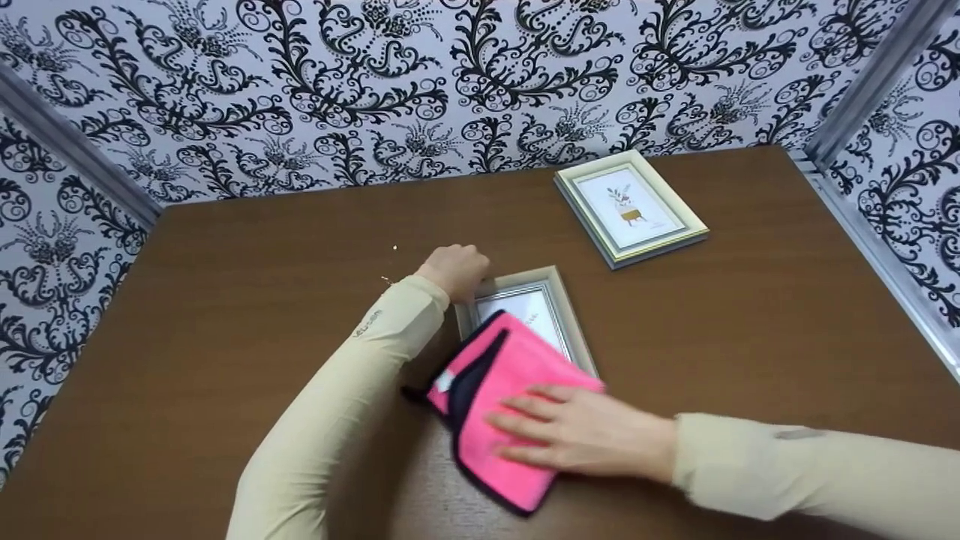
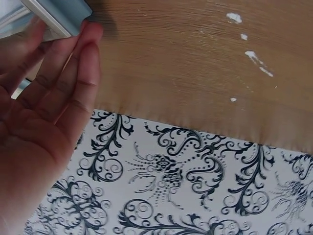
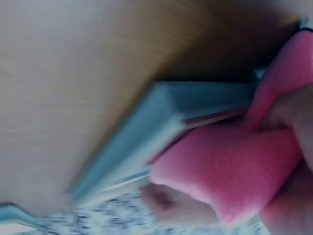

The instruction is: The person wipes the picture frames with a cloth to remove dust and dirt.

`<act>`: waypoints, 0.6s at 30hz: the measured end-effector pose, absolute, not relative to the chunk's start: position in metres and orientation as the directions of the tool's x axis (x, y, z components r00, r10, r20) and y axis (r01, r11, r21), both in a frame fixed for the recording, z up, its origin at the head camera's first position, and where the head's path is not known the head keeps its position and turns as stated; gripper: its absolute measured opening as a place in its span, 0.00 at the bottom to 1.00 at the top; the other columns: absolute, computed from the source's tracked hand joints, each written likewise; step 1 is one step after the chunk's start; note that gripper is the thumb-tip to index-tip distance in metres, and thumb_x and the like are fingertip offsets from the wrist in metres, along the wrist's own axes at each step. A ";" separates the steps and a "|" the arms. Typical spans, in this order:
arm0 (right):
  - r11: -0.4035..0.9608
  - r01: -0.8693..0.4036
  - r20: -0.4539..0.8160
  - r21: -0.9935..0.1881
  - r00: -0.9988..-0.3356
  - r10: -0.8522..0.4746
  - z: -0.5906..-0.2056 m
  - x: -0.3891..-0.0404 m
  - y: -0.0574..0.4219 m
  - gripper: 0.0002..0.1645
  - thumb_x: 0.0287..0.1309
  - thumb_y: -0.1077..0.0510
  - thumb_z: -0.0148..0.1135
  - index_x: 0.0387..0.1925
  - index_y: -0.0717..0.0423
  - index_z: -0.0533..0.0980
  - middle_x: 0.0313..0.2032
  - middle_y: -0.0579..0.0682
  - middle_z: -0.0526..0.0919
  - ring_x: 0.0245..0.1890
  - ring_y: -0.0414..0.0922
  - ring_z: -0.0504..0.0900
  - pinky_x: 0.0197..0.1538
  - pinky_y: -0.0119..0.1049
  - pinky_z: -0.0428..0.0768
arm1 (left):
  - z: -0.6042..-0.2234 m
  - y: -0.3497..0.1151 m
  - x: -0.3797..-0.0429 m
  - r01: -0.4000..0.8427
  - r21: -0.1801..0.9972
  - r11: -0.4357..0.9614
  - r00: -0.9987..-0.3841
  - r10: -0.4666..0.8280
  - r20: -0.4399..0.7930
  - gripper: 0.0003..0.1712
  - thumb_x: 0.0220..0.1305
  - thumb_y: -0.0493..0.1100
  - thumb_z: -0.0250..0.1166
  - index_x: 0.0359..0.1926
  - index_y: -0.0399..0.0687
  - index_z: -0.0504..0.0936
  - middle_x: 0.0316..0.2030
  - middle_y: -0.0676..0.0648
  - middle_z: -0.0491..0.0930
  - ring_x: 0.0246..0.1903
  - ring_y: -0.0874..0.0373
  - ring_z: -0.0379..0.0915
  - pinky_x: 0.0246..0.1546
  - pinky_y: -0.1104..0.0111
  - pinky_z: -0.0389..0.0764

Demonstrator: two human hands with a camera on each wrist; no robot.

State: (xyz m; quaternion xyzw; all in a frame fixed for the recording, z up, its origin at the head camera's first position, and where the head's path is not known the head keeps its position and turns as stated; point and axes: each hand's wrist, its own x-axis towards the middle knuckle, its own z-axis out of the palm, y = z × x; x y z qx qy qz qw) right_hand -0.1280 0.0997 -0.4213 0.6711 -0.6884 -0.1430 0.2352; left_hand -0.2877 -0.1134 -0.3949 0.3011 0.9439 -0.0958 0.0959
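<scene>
My left hand (image 1: 454,271) grips the far left corner of a pale picture frame (image 1: 571,319). In the left wrist view, the fingers of that hand curl around the silvery corner (image 2: 73,17). My right hand (image 1: 589,431) holds a bright pink cloth (image 1: 517,367) with dark edging over the near part of the frame. Its fingers are spread across the cloth, and in the right wrist view the thumb presses into a fold. The cloth hides much of the glass and the near end. The frame's grey-blue side (image 3: 132,132) shows beside the cloth.
Another cream frame (image 1: 671,196), with a potted-plant picture, lies face up at the back right of the brown wooden table (image 1: 285,247). Small white flecks (image 2: 254,58) dot the wood beyond the left hand. Patterned panels (image 1: 360,97) stand behind and at both sides.
</scene>
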 end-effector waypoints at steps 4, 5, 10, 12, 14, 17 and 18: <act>0.022 -0.804 0.048 0.595 0.008 -0.999 -0.420 -0.122 0.080 0.27 0.66 0.45 0.50 0.65 0.39 0.70 0.67 0.50 0.67 0.64 0.49 0.67 0.64 0.42 0.65 | -0.394 -0.115 -0.289 0.579 -0.077 0.812 -0.802 0.550 -0.233 0.07 0.53 0.36 0.66 0.35 0.39 0.83 0.39 0.37 0.82 0.39 0.40 0.79 0.38 0.50 0.81; 0.013 -0.795 0.030 0.606 0.007 -1.000 -0.420 -0.122 0.079 0.27 0.67 0.45 0.49 0.66 0.40 0.69 0.68 0.50 0.65 0.65 0.49 0.66 0.65 0.42 0.64 | -0.393 -0.115 -0.289 0.579 -0.068 0.813 -0.801 0.551 -0.233 0.06 0.53 0.36 0.65 0.34 0.40 0.83 0.39 0.37 0.82 0.38 0.40 0.79 0.37 0.49 0.81; -0.007 -0.779 0.027 0.627 0.031 -0.999 -0.421 -0.126 0.101 0.28 0.68 0.50 0.43 0.67 0.46 0.67 0.69 0.52 0.64 0.65 0.50 0.66 0.67 0.44 0.60 | -0.391 -0.114 -0.290 0.585 -0.049 0.810 -0.792 0.556 -0.253 0.07 0.56 0.34 0.63 0.36 0.44 0.85 0.40 0.38 0.82 0.39 0.40 0.80 0.38 0.49 0.81; -0.008 -0.777 0.041 0.629 0.044 -0.998 -0.421 -0.129 0.117 0.28 0.68 0.53 0.37 0.66 0.47 0.69 0.68 0.53 0.64 0.64 0.50 0.67 0.68 0.45 0.59 | -0.390 -0.113 -0.290 0.586 -0.045 0.809 -0.788 0.556 -0.264 0.09 0.56 0.33 0.62 0.37 0.44 0.86 0.41 0.38 0.82 0.40 0.41 0.79 0.38 0.49 0.81; -0.011 -0.778 0.041 0.628 0.047 -0.998 -0.421 -0.132 0.134 0.29 0.70 0.57 0.31 0.65 0.48 0.69 0.69 0.54 0.63 0.64 0.50 0.68 0.68 0.45 0.59 | -0.390 -0.113 -0.290 0.582 -0.045 0.812 -0.789 0.551 -0.272 0.10 0.55 0.31 0.61 0.38 0.42 0.85 0.42 0.37 0.82 0.42 0.40 0.79 0.39 0.49 0.80; -0.025 -0.785 0.016 0.620 0.045 -0.999 -0.418 -0.137 0.158 0.33 0.71 0.61 0.22 0.65 0.48 0.69 0.69 0.55 0.62 0.65 0.50 0.66 0.68 0.46 0.59 | -0.391 -0.114 -0.289 0.572 -0.058 0.818 -0.797 0.538 -0.276 0.13 0.53 0.29 0.59 0.39 0.40 0.84 0.43 0.37 0.81 0.43 0.41 0.79 0.40 0.50 0.81; -0.033 -0.788 0.007 0.614 0.048 -0.999 -0.416 -0.139 0.166 0.34 0.71 0.62 0.20 0.65 0.48 0.69 0.69 0.55 0.61 0.65 0.51 0.66 0.68 0.46 0.59 | -0.391 -0.114 -0.288 0.570 -0.067 0.819 -0.800 0.534 -0.274 0.13 0.53 0.28 0.59 0.39 0.39 0.84 0.43 0.37 0.81 0.43 0.41 0.79 0.40 0.50 0.81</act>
